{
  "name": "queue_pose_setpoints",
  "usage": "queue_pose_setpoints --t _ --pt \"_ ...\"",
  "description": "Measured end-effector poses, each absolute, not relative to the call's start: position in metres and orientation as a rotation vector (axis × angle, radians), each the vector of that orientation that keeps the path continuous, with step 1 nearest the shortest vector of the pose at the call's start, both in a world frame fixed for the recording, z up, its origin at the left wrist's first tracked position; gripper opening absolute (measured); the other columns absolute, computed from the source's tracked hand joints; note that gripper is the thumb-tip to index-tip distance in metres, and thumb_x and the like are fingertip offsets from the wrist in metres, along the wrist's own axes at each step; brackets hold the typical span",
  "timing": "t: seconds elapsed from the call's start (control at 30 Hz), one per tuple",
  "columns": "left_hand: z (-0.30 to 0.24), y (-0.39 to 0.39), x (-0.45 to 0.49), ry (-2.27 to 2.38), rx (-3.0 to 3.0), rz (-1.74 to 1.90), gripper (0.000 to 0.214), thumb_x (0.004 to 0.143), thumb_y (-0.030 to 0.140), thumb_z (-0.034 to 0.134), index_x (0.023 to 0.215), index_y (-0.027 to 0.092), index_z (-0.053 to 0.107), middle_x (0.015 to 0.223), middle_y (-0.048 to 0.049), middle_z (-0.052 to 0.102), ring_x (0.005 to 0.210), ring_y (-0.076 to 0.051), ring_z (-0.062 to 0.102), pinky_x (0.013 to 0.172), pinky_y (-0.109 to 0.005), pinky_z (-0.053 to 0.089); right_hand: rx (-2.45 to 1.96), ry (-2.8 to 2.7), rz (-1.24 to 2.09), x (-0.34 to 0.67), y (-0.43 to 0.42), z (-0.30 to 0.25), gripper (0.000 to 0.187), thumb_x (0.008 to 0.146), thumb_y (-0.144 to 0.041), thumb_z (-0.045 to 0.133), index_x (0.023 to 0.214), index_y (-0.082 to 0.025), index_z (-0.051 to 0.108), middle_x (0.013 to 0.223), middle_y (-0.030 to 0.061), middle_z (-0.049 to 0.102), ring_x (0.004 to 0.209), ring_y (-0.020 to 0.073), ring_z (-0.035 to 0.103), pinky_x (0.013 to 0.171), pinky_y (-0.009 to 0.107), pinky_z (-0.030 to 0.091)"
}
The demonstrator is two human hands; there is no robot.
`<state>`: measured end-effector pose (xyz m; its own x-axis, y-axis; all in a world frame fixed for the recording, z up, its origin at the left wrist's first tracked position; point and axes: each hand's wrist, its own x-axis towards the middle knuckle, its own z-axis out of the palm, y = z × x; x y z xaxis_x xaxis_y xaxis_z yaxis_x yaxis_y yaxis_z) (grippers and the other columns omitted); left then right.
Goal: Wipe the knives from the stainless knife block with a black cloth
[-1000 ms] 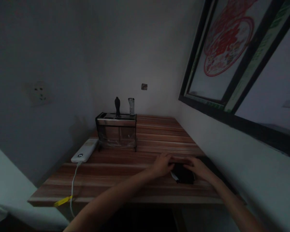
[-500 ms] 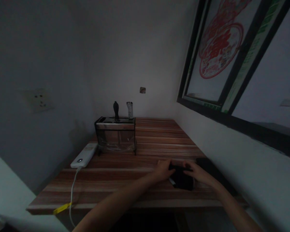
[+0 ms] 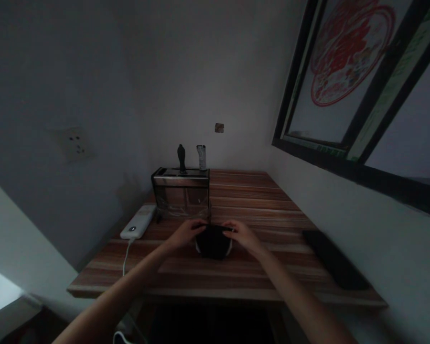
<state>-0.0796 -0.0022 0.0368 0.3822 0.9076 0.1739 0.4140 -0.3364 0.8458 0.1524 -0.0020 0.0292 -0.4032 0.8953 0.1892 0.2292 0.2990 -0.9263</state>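
Observation:
Both hands are at a small, dark black item (image 3: pixel 214 242) with pale curved edges at its lower sides; it looks soft, but in the dim light I cannot tell what it is. My left hand (image 3: pixel 187 232) grips its upper left corner, thumb on the near face. On the upper right corner, my right hand (image 3: pixel 241 235) has its fingers closed in the same way. The item is at the middle of the wood-grained table (image 3: pixel 258 215), just in front of a clear-sided knife block (image 3: pixel 181 198). Whether it rests on the tabletop is hard to see.
A black handle (image 3: pixel 181 158) and a silvery handle (image 3: pixel 201 157) stand up from the block. A white power bank (image 3: pixel 139 222) with a white cable lies at left. Along the right edge is a long flat black object (image 3: pixel 335 260). Walls border the table; a framed window (image 3: pixel 308 157) is at right.
Both hands have moved left with the black item, from near the flat black object to the table's middle before the knife block. The item now faces me more squarely. The view has shifted slightly.

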Motion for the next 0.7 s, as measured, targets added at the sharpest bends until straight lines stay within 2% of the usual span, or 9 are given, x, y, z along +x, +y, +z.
queue_pose_setpoints --t 0.07,0.13,0.3,0.4,0.5,0.7 --pt "0.033 0.000 -0.111 1.277 1.954 0.939 0.024 0.074 0.033 0.054 0.092 0.021 0.065 0.094 -0.0032 0.069 0.092 -0.024 0.062 0.086 -0.035 0.045 -0.978 -1.832 1.096 0.115 0.008 0.024 0.022 0.070 -0.022 0.063 0.092 -0.020 0.061 0.092 0.0012 0.065 0.085 0.0169 0.060 0.075 0.029 0.046" --pt "0.028 0.000 -0.136 1.489 2.001 1.003 0.023 0.076 0.030 0.051 0.094 0.024 0.064 0.098 -0.0024 0.069 0.098 -0.024 0.060 0.090 -0.036 0.043 -0.976 -1.843 1.038 0.082 0.017 0.019 0.028 0.069 -0.011 0.060 0.095 -0.021 0.059 0.094 0.0005 0.063 0.086 0.0159 0.059 0.074 0.027 0.046" --pt "0.016 -0.007 -0.166 1.846 2.206 0.868 0.024 0.079 0.025 0.047 0.101 0.021 0.056 0.100 -0.0087 0.065 0.095 -0.026 0.060 0.086 -0.037 0.043 -1.007 -1.922 0.854 0.038 0.025 0.007 0.036 0.065 0.005 0.050 0.086 -0.022 0.063 0.082 -0.0013 0.060 0.074 0.0144 0.056 0.073 0.028 0.044" --pt "0.011 -0.010 -0.166 1.952 2.261 0.826 0.018 0.080 0.024 0.046 0.095 0.018 0.054 0.098 -0.0111 0.063 0.094 -0.026 0.058 0.086 -0.038 0.042 -1.006 -1.976 0.756 0.036 0.021 0.002 0.030 0.068 0.004 0.052 0.076 -0.022 0.064 0.082 0.0006 0.058 0.083 0.0166 0.054 0.081 0.030 0.041" --pt "0.010 -0.013 -0.162 1.986 2.265 0.821 0.013 0.080 0.024 0.046 0.090 0.017 0.053 0.095 -0.0117 0.061 0.094 -0.027 0.056 0.085 -0.040 0.041 -1.013 -2.008 0.685 0.039 0.014 0.000 0.023 0.071 0.000 0.057 0.076 -0.021 0.066 0.085 0.0027 0.057 0.091 0.0184 0.052 0.085 0.032 0.038" --pt "0.021 -0.017 -0.161 2.057 2.292 0.875 0.015 0.079 0.024 0.050 0.093 0.018 0.049 0.098 -0.0100 0.057 0.096 -0.025 0.053 0.085 -0.038 0.041 -1.045 -2.032 0.631 0.039 0.010 -0.004 0.015 0.068 -0.012 0.070 0.080 -0.020 0.066 0.081 0.0019 0.057 0.082 0.0174 0.053 0.076 0.029 0.041"
